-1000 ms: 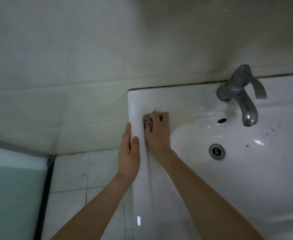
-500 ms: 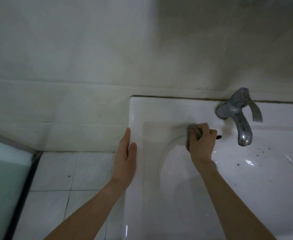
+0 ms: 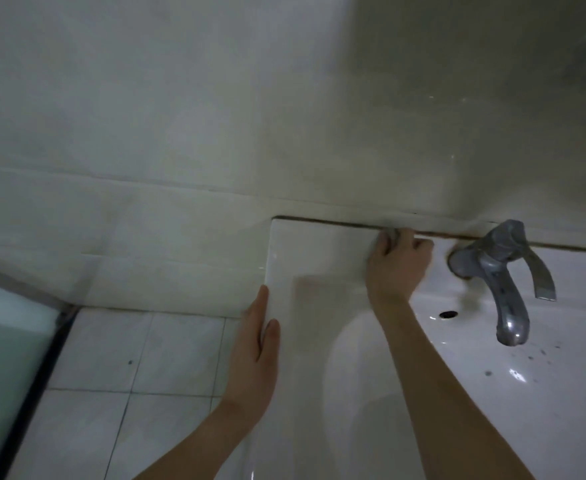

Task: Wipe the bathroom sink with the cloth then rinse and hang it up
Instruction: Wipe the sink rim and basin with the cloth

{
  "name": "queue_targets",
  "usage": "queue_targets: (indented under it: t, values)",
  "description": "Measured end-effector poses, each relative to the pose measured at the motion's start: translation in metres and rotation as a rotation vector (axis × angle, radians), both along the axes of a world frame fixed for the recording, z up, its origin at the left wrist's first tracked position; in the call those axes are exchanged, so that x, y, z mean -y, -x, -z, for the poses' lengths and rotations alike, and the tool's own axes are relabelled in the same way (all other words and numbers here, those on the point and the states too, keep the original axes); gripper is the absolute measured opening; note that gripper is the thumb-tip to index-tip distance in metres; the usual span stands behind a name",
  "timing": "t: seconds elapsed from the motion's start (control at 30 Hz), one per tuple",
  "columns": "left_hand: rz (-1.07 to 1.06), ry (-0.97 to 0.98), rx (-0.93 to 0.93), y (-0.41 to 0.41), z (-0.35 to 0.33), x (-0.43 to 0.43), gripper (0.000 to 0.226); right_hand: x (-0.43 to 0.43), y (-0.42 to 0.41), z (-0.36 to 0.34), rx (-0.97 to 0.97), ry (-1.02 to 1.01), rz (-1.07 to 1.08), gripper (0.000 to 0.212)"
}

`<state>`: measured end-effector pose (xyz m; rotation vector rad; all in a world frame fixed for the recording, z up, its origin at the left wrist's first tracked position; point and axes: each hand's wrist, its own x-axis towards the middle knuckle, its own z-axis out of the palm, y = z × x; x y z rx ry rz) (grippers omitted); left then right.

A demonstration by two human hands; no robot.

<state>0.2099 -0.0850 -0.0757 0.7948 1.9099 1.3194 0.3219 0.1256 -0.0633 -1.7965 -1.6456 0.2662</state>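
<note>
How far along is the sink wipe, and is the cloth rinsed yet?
Mid-wipe. The left side of the sink looks free of marks. The right hand grips the cloth on the back ledge by the wall, left of the faucet; the left hand rests flat on the left rim. Left to do: dark specks below the spout, then rinsing (no water runs) and hanging.
</note>
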Motion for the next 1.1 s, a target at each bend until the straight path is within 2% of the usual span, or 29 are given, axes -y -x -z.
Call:
queue_targets:
  t: [0.2, 0.3, 0.47, 0.53, 0.6, 0.7, 0.77, 0.87, 0.93, 1.0, 1.1]
  values:
    - [0.025, 0.042, 0.033, 0.000, -0.007, 0.000, 0.048, 0.062, 0.112, -0.003, 0.047, 0.047, -0.398, 0.029]
    - [0.030, 0.065, 0.048, 0.000, -0.008, -0.001, 0.049, 0.056, 0.104, 0.002, 0.026, 0.058, -0.586, 0.025]
    - [0.045, 0.070, 0.006, -0.002, -0.010, -0.001, 0.049, 0.047, 0.071, -0.011, 0.031, 0.054, -1.080, 0.014]
    - [0.044, 0.079, 0.006, -0.004, -0.012, 0.000, 0.050, 0.047, 0.041, -0.015, 0.040, 0.069, -1.164, 0.012]
    - [0.034, 0.082, -0.003, -0.005, -0.013, 0.000, 0.050, 0.053, -0.006, -0.007, 0.094, 0.094, -1.140, 0.015]
    - [0.027, 0.071, -0.041, -0.006, -0.014, 0.000, 0.049, 0.074, -0.087, -0.001, 0.052, 0.137, -0.857, 0.026]
    - [0.022, 0.068, -0.046, -0.006, -0.013, -0.001, 0.049, 0.075, -0.116, -0.013, 0.012, 0.107, -0.715, 0.025]
    - [0.043, 0.070, -0.047, -0.005, -0.011, -0.001, 0.050, 0.042, -0.112, -0.034, -0.038, -0.016, -0.571, 0.015]
    - [0.050, 0.073, -0.048, -0.005, -0.010, 0.000, 0.050, 0.007, -0.095, -0.033, 0.054, -0.087, -0.478, 0.013]
    - [0.048, 0.074, -0.036, -0.005, -0.009, 0.000, 0.050, -0.021, -0.079, -0.017, 0.151, -0.057, -0.377, 0.019]
    - [0.052, 0.065, -0.009, -0.005, -0.006, -0.001, 0.051, -0.026, -0.062, 0.004, 0.137, 0.044, -0.219, 0.025]
